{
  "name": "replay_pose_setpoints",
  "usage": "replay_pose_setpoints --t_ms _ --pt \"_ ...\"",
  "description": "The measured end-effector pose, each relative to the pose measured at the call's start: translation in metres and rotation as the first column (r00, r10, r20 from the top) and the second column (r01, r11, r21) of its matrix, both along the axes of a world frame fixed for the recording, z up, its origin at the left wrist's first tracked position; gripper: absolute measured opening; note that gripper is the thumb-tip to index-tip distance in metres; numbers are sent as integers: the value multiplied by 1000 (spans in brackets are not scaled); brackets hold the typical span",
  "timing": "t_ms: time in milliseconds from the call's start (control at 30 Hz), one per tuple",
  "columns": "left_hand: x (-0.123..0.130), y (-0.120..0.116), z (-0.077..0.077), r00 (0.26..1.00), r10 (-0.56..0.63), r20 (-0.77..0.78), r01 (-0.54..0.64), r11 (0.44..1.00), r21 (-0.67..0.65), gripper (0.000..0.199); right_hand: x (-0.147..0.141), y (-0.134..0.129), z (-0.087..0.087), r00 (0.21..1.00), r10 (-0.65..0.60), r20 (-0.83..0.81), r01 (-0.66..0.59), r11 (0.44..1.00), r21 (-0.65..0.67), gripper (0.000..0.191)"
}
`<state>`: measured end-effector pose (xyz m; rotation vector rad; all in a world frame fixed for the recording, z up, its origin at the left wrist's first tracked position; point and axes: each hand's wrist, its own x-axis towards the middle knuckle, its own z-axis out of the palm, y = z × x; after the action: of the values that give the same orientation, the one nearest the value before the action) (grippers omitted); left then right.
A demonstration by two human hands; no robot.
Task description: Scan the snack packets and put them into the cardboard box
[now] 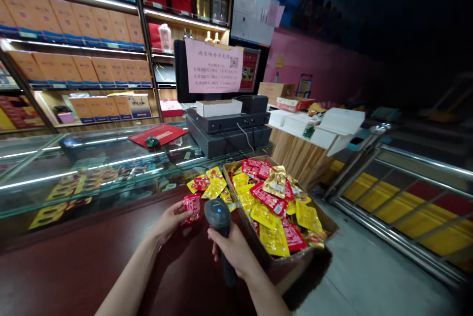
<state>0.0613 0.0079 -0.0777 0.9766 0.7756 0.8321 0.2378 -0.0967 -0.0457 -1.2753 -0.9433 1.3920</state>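
Observation:
My left hand [173, 221] is closed on a small red snack packet [192, 207], held just above the dark red counter [99, 262]. In my right hand [233, 247] is a black barcode scanner [218, 215], upright, its head with a small blue light close to the packet. A few yellow packets [215, 185] lie loose on the counter beyond my hands, with a red one among them. To the right stands an open cardboard box [231, 183] heaped with red, yellow and gold packets [271, 229].
A glass display case [92, 173] runs behind the counter, bearing a red folder-like mat [168, 133] with a mouse [152, 142]. Behind the box, a monitor [181, 72] stands above a dark cash drawer [231, 141]. A metal railing [406, 207] is at right.

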Motion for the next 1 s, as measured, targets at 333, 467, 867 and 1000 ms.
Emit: replay_pose_setpoints --t_ms 333,467,867,1000 --pt "-14 1 -20 987 52 151 -25 985 -172 28 -23 -8 6 998 56 -11 -57 996 -73 40" --pt "-15 8 -18 972 103 209 -56 974 -218 28 -24 -14 -2 997 74 10 -73 994 -83 39" --pt "-17 15 -1 956 116 271 -24 947 -322 20 -41 -22 -2 984 159 84 -150 984 -98 46" --pt "-18 16 2 947 140 290 -22 926 -376 24 -44 -23 -1 982 169 85 -161 982 -98 48"
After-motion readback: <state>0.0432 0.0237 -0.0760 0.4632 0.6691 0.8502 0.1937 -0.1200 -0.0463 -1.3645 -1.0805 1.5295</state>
